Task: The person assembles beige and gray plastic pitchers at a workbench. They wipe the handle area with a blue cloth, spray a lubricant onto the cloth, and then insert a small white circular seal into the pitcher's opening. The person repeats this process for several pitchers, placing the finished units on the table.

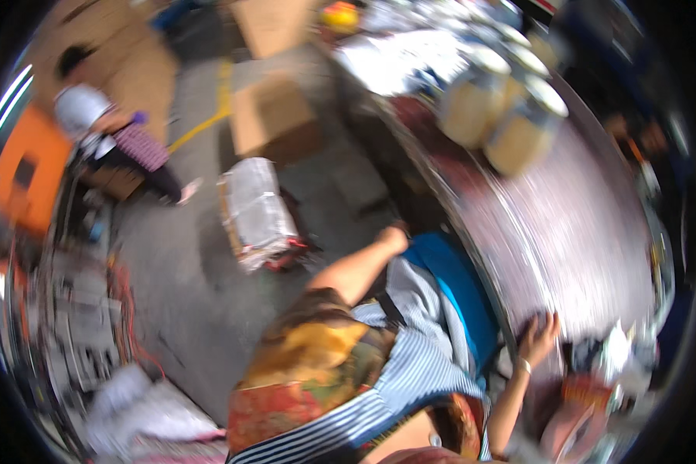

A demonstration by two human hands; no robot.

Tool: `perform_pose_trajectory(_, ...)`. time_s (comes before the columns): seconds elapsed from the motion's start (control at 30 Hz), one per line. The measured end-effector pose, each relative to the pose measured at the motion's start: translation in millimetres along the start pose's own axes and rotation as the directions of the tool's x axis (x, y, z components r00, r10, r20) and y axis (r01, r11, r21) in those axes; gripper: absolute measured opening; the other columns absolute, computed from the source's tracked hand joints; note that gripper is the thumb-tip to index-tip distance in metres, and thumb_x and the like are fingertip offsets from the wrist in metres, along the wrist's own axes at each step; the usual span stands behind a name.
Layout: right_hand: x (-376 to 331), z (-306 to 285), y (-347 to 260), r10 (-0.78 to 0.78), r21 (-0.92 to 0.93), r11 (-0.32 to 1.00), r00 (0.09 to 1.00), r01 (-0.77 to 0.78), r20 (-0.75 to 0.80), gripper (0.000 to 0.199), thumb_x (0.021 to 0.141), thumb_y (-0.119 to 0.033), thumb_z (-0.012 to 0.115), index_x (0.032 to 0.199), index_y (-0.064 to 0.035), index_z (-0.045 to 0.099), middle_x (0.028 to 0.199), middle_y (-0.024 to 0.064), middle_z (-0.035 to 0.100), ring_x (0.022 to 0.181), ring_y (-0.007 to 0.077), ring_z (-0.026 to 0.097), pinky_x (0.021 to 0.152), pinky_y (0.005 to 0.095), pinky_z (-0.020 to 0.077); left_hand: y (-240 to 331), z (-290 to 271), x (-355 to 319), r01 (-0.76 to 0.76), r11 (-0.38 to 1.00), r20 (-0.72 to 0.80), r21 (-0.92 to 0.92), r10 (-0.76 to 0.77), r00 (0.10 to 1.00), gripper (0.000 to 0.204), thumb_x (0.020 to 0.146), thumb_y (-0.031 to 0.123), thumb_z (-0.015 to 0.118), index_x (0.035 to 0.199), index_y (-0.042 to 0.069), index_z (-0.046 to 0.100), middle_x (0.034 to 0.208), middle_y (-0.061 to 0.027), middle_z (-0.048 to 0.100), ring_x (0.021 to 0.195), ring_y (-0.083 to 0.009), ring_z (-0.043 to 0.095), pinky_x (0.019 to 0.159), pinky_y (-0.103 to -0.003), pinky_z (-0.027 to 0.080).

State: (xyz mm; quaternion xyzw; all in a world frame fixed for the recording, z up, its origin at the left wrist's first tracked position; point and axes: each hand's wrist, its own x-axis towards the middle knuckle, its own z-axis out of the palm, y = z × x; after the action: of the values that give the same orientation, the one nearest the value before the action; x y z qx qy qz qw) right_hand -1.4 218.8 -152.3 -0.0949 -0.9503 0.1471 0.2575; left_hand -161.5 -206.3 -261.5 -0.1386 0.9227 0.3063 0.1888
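My left hand (394, 238) is closed at the end of a bent arm. It is beside the corner of a bright blue sheet-like surface (456, 290); blur hides what its fingers hold, if anything. My right hand (539, 340) lies on the near edge of a long table (588, 255) covered in shiny clear film, its fingers apart and nothing in them. Farther up the table stand several large jars (526, 135) with white lids and pale yellowish contents.
On the floor to the left are a white wrapped bundle (259, 205) and a cardboard box (271, 116). A person (104, 127) is at the far left near an orange panel (27, 170). White sacks (147, 414) lie lower left. A pink roll-like item (572, 433) sits lower right.
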Motion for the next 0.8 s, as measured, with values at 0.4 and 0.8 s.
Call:
perform_pose_trajectory(0.4, -313.9, -20.1, 50.8, 0.805, -0.216, 0.590, 0.546, -0.778, 0.231, 0.024, 0.099, -0.019, 0.045, 0.093, -0.0034, 0.062, 0.091, 0.0229, 0.062, 0.083, 0.0392, 0.059, 0.071, 0.0473, 0.0470, -209.0, 87.2, -143.8, 0.579, 0.814, 0.751, 0.055, -0.416, 0.513, 0.023, 0.085, 0.021, 0.058, 0.089, 0.004, 0.074, 0.086, -0.0154, 0.072, 0.068, -0.0293, 0.066, 0.058, -0.046, 0.049)
perform_pose_trajectory(0.8, -75.8, 38.9, 42.1, 0.743, -0.288, 0.666, 0.648, -0.688, 0.169, 0.022, 0.097, -0.018, 0.048, 0.094, -0.0022, 0.064, 0.094, 0.0240, 0.064, 0.087, 0.0407, 0.061, 0.073, 0.0472, 0.0487, -55.3, 26.8, -118.1, 0.541, 0.824, 0.476, 0.171, -0.550, 0.686, 0.026, 0.083, 0.023, 0.060, 0.091, 0.001, 0.073, 0.088, -0.0169, 0.072, 0.073, -0.0319, 0.067, 0.063, -0.047, 0.051)
